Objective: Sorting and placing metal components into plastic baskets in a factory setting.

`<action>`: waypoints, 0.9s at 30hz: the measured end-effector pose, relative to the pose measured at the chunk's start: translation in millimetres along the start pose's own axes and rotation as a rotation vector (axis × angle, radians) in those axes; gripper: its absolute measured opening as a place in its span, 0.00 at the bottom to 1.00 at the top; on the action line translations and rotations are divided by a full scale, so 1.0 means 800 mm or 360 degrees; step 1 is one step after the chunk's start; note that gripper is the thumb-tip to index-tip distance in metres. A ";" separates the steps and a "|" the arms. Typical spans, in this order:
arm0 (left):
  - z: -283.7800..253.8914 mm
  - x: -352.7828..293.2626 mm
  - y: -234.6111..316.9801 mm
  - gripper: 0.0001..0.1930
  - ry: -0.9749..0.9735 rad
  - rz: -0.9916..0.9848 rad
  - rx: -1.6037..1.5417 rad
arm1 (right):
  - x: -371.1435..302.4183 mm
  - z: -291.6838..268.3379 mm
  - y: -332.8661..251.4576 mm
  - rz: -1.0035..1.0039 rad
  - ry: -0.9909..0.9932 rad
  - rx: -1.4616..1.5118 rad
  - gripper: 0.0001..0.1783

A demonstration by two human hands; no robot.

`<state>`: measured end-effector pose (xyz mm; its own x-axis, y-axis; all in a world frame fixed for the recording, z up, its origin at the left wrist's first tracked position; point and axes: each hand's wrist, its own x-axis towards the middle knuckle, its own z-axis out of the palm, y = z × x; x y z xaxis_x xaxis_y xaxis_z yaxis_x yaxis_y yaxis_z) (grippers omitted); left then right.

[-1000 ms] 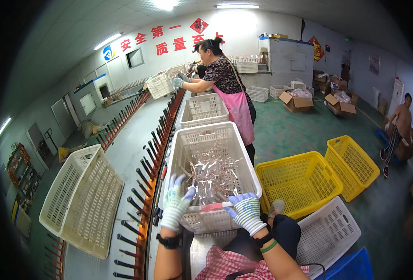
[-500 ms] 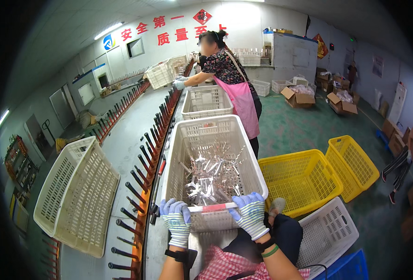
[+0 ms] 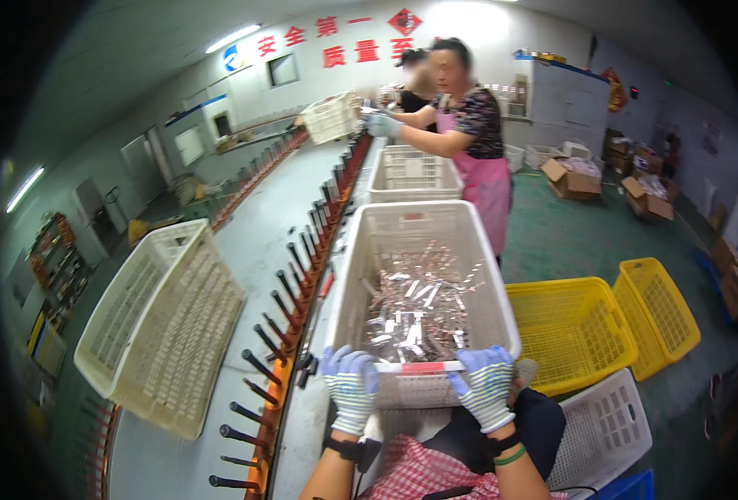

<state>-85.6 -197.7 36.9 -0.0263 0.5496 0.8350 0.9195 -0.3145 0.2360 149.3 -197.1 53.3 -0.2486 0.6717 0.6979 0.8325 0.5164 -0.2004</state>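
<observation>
A white plastic crate (image 3: pixel 354 275) stands right in front of me, its slotted walls rising around a heap of small shiny metal strips with copper-coloured parts (image 3: pixel 419 312). My left hand (image 3: pixel 350 387), in a striped white and blue-green glove, grips the near left corner of its rim. At the near right corner my right hand (image 3: pixel 485 387), gloved alike, has its fingers hooked over the rim. A red patch (image 3: pixel 423 367) marks the rim between them.
Black-handled tools (image 3: pixel 260 362) line an orange rail left of the crate. Another white crate (image 3: pixel 165 325) leans on the grey bench. Yellow crates (image 3: pixel 569 333) stand to the right. Ahead, a person in a pink apron (image 3: pixel 479 179) works beside a further white crate (image 3: pixel 415 177).
The view has turned left, so everything sits further right. The person in the apron has straightened and holds metal pieces; a second person shows behind. Both my hands stay on the crate rim.
</observation>
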 end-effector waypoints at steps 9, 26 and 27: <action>0.010 -0.004 0.002 0.03 -0.0008 -0.0001 -0.0052 | -0.005 -0.004 0.000 0.0047 0.0057 -0.0043 0.18; -0.012 -0.027 -0.010 0.25 0.0149 -0.0634 -0.0454 | -0.013 -0.006 0.004 0.0086 0.0136 0.0065 0.21; -0.011 -0.036 -0.016 0.25 0.0169 -0.0743 -0.0506 | -0.020 -0.011 0.001 0.0132 0.0293 0.0134 0.22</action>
<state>-99.8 -216.0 14.3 -0.4555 0.6103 0.6481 0.6382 -0.2836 0.7157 158.0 -212.2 47.7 -0.0797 0.6094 0.7888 0.8002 0.5110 -0.3139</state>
